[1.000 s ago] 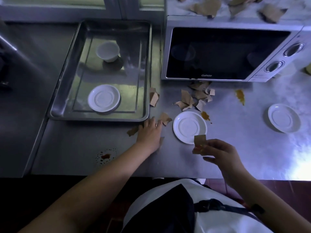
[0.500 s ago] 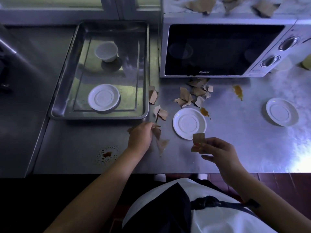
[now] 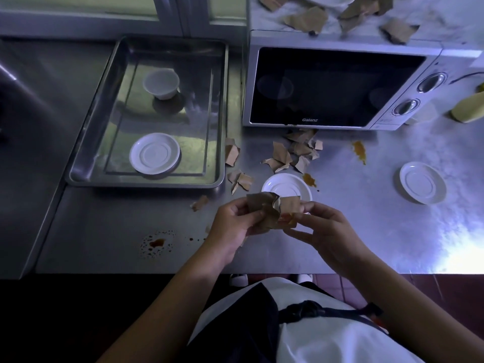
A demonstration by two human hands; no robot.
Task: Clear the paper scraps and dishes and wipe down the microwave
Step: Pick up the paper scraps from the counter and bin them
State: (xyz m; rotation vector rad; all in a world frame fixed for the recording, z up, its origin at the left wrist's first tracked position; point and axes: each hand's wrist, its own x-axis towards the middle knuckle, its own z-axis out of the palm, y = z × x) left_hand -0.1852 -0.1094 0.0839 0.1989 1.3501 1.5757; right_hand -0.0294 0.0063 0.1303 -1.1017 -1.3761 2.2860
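Steel tray [image 3: 193, 142] holds a white bowl [image 3: 161, 83] and one saucer [image 3: 155, 153]. Just before a second saucer [image 3: 286, 187] on the counter [image 3: 366, 218], left hand [image 3: 230, 227] and right hand [image 3: 326, 231] meet, each tightly pinching crumpled brown paper scraps [image 3: 264, 208]; loose scraps [image 3: 288, 155] lie by the microwave [image 3: 337, 87].

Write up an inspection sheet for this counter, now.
Surface: steel counter; brown splatter, orange smears.
Job's things: microwave door shut; tray holds bowl and tray saucer; near saucer, right saucer on counter.
Clutter: loose scraps before microwave, top scraps on it; yellow bottle.
Hands: left hand, right hand both grip held scraps.
Cables: maybe a dark cord.
Surroundings: window frame behind.
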